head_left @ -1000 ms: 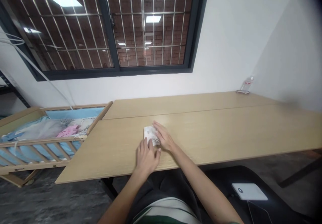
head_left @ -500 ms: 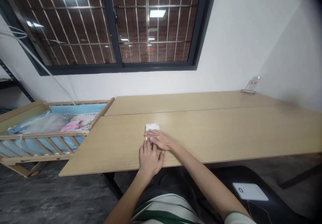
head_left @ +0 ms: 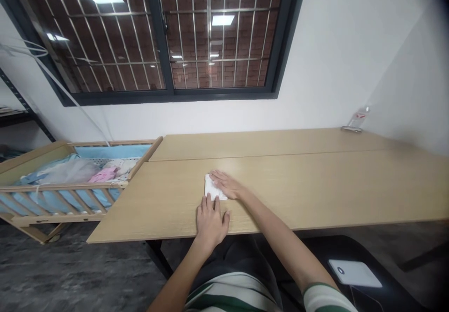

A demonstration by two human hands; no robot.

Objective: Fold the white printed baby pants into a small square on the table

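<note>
A small white folded cloth [head_left: 211, 188] lies on the light wooden table [head_left: 315, 185], near its front edge. My right hand [head_left: 227, 185] lies flat on the cloth's right part, fingers stretched out to the left. My left hand [head_left: 211, 218] rests flat on the table just in front of the cloth, its fingertips touching the cloth's near edge. Neither hand grips anything.
A wooden baby cot [head_left: 63, 185] with blue lining and pink and white fabrics stands against the table's left end. A small bottle [head_left: 356, 118] stands at the far right of the table. A white device [head_left: 354, 273] lies on a dark seat at lower right.
My right hand has slid over the cloth, from its right edge to across its near part, then back up to its right part. My left hand stayed just below the cloth. The view shifted slightly.
</note>
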